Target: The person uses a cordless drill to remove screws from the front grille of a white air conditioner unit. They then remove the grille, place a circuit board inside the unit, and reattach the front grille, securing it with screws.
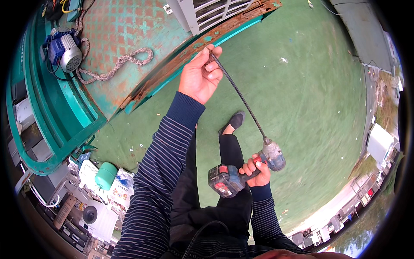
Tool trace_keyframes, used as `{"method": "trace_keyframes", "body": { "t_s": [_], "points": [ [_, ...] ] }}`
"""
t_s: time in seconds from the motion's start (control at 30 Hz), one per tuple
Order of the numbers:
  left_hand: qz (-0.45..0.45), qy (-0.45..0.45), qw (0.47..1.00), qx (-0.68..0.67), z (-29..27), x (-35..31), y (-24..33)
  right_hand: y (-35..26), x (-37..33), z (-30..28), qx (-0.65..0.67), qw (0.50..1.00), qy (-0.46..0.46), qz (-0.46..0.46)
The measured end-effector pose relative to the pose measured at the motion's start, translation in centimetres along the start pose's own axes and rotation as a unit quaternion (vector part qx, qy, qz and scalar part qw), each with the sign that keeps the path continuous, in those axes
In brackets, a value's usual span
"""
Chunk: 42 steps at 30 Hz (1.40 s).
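My right hand [257, 172] is wrapped round the handle of a cordless impact driver [273, 154], which has a grey nose and a dark battery with red parts. From its chuck a long, thin dark bit [238, 91] slants up and to the left. The far end of that bit is pinched between the fingertips of my left hand [201, 77]. This hand is close to the rusty edge [172, 70] of a green truck bed. Part of the right grip is hidden behind the tool.
A braided rope [113, 68] and a blue pump with a silver motor [71, 54] lie on the truck bed [125, 26]. A grey louvred unit [215, 13] stands at its edge. A teal gas cylinder [106, 175] is at lower left. Green floor [310, 99] spreads to the right.
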<state>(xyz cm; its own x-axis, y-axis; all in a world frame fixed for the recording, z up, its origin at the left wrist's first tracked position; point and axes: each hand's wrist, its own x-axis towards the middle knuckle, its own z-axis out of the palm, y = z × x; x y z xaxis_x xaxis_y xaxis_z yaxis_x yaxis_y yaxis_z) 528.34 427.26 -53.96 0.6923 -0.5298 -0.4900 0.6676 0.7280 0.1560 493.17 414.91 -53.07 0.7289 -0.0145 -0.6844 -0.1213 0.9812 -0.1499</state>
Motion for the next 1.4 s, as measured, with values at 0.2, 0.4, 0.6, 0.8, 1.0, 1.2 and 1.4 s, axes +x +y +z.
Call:
{"method": "trace_keyframes", "body": {
  "t_s": [0.2, 0.4, 0.6, 0.8, 1.0, 1.2, 1.4],
  "points": [
    [0.02, 0.065, 0.997, 0.031, -1.3, -0.1, 0.2, 0.8, -0.8, 2.4, 0.007, 0.995, 0.076, -0.06],
    [0.024, 0.095, 0.992, 0.083, -1.8, 1.2, 0.2, 1.5, -0.5, 1.7, 0.027, 0.99, 0.121, -0.07],
    [0.07, 0.105, 0.986, 0.107, -0.7, 2.8, 1.4, 1.7, 1.6, 3.6, 0.008, 0.99, 0.12, -0.078],
    [0.062, 0.071, 0.989, 0.111, 0.3, 3.9, 2.5, 2.7, 2.8, 4.6, 0.053, 0.992, 0.1, -0.058],
    [0.064, 0.073, 0.989, 0.114, 1.2, 3.9, 2.9, 2.9, 3.0, 5.5, 0.092, 0.994, 0.063, 0.004],
    [0.046, 0.062, 0.989, 0.128, 2.2, 3.8, 3.1, 3.3, 3.0, 6.4, 0.116, 0.991, 0.059, 0.04],
    [0.032, 0.054, 0.99, 0.124, 1.8, 4.1, 3.5, 3.7, 3.3, 7.2, 0.126, 0.989, 0.071, 0.039]
  ]
}}
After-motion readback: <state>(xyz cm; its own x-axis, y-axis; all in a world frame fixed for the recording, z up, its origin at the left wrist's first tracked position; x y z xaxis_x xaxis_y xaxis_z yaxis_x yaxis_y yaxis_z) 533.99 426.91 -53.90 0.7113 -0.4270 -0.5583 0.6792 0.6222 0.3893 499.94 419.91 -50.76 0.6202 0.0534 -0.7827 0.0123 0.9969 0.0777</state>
